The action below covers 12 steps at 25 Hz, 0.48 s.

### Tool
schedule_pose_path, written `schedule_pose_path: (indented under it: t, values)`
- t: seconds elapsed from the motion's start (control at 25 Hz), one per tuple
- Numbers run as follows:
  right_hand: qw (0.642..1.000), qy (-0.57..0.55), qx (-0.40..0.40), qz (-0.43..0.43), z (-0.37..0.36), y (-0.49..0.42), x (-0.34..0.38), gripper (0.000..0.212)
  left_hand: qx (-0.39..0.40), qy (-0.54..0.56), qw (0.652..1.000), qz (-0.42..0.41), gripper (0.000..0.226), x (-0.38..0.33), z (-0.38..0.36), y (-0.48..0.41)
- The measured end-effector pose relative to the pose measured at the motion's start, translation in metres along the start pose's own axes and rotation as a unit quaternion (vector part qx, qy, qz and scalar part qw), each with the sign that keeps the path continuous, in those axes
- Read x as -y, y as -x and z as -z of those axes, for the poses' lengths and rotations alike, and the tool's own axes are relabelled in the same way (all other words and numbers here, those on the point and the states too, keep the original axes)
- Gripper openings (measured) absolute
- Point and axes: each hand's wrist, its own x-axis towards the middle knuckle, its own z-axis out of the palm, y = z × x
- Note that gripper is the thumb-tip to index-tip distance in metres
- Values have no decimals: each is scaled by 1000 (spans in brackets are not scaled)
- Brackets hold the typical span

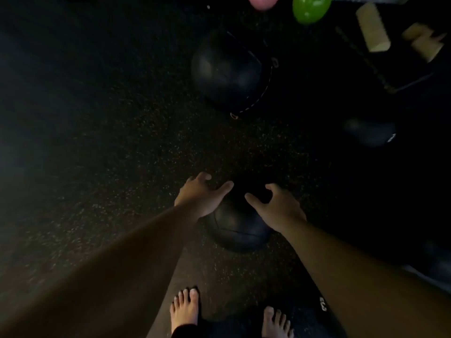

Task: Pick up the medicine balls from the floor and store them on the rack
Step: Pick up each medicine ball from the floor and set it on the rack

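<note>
A black medicine ball (238,229) lies on the dark speckled floor just ahead of my bare feet. My left hand (201,197) hovers over its left side with fingers spread. My right hand (278,206) is over its right side, fingers also apart. Neither hand grips the ball; whether they touch it is unclear. A larger black medicine ball (225,70) sits farther ahead. Another black ball (371,132) lies to the right in deep shadow. No rack is clearly visible.
A green ball (310,7) and a pink ball (262,1) sit at the top edge. Pale wooden blocks (372,26) lie at the upper right beside a chain (363,59). My bare feet (185,309) stand at the bottom.
</note>
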Motion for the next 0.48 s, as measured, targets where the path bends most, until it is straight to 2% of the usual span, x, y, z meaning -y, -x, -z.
schedule_pose_path:
  t: [0.16, 0.28, 0.48]
  values:
    - [998, -3, 0, -61, -67, -63, -22, 112, 29, 37, 997, 65, 132, 55, -60, -66]
    - [995, -26, 18, -92, -101, -88, -41, 132, 46, 137, 982, 119, 151, 81, -98, -94]
    - [995, -57, -6, -80, -114, -106, -52, 149, 94, 234, 955, 160, 158, 84, -113, -110]
